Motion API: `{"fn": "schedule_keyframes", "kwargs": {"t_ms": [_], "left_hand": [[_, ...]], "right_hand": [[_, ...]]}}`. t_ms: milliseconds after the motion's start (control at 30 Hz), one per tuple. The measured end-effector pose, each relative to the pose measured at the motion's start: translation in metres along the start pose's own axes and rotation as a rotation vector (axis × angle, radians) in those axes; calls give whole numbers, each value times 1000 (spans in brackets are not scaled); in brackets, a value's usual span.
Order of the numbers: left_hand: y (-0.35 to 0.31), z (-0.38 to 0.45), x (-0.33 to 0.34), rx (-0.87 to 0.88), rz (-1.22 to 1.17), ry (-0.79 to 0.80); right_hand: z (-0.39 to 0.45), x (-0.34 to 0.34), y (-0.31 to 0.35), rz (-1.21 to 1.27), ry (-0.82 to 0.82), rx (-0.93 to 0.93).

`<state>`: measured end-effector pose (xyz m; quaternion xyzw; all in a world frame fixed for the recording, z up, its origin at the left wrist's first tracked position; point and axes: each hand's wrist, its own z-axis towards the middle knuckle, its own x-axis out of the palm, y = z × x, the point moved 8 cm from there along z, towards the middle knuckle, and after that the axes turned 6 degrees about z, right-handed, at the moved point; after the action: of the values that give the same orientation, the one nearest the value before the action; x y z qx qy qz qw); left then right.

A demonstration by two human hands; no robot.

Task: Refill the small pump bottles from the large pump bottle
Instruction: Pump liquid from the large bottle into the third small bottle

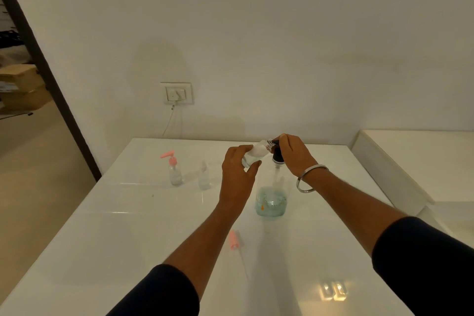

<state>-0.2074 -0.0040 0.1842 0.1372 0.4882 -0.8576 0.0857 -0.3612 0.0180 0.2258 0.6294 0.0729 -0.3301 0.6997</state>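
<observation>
Scene: a glossy white table [128,238] against a pale wall, seen from above over a person's two outstretched arms.
Left hand [237,174]: fingers and thumb curled round a small clear bottle [255,155], held tilted in the air with its open threaded neck pointing at the spout of the big bottle's pump.
Right hand [295,154]: fingers curled over the black pump head [277,155] of the large bottle – a metal bangle [309,178] sits on that wrist.
Large bottle [271,197]: clear, upright on the table under both hands, with pale blue-green liquid only in its lower part.
Other small bottles: one with a pink pump [174,169] and a clear one [204,177] just beside it stand upright, left of the hands.
Loose pump [234,240]: pink, lying flat on the table near the person – its thin tube trailing toward the front edge.
Wall: a white socket [177,93] with a plugged-in cable.
</observation>
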Motion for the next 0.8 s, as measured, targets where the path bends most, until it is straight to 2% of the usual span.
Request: {"fn": "schedule_keyframes", "kwargs": {"t_ms": [533, 667, 800], "left_hand": [[-4, 1, -2, 3, 2, 4], [0, 0, -2, 3, 9, 7], [-6, -1, 2, -34, -60, 44]], "right_hand": [[-5, -6, 6, -98, 21, -19], [-1, 0, 1, 52, -19, 18], [-2, -7, 2, 79, -73, 0]]}}
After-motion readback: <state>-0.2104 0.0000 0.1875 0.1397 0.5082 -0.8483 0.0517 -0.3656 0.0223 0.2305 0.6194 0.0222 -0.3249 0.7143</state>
